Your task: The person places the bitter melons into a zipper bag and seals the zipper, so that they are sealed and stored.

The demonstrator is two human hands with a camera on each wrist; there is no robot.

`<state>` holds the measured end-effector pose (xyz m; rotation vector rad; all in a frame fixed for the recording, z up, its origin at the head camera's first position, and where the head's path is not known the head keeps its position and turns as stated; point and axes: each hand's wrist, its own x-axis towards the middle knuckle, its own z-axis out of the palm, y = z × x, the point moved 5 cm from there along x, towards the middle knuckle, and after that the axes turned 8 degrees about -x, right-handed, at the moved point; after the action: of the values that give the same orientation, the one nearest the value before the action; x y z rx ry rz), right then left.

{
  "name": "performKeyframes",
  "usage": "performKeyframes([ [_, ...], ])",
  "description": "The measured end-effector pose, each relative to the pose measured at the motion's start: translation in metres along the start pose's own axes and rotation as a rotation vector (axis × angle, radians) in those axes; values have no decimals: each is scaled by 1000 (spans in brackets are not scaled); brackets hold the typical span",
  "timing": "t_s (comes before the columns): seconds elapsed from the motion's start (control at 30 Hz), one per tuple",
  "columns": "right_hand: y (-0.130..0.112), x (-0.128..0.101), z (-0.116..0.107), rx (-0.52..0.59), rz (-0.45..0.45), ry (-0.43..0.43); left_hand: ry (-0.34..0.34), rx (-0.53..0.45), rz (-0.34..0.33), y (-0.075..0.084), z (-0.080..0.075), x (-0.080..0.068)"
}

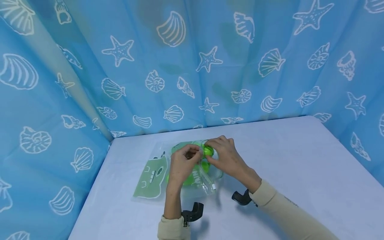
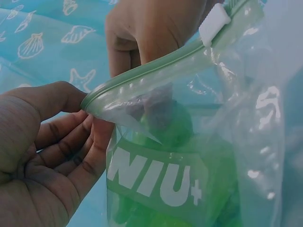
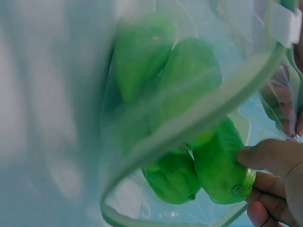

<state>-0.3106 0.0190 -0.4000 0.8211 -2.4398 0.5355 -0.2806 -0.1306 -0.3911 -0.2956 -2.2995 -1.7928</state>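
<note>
Zip bag, clear, green-printed, green peppers inside, on white surface. My left hand pinches the zipper rim, steadying the mouth; right hand fingers grip one pepper inside the opening.

clear green-trimmed bag, blue seashell-print curtain

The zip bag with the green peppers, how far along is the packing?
Done: several green peppers sit inside the zip bag. In hand: the left hand pinches the bag's rim, the right hand holds another pepper at the mouth. Left: the zip seal is open, its white slider at one end.
</note>
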Motion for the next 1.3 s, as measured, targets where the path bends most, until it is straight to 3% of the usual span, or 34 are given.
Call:
performKeyframes([
  [0.23,8,-8,-6,53,25,-4,-11,-1,-24,1,15,3],
  [0.47,25,-13,-39,168,29,114,-9,-10,-14,4,24,7],
  [0.7,62,-18,-65,162,144,167,-13,-10,5,8,27,11],
  [0.83,82,-15,-72,190,221,160,-18,-59,23,12,25,18],
  [1.0,96,-21,-66,254,311,130,-55,-110,25,11,25,26],
  [1.3,112,-24,-62,343,339,99,-144,-291,4,14,23,37],
])
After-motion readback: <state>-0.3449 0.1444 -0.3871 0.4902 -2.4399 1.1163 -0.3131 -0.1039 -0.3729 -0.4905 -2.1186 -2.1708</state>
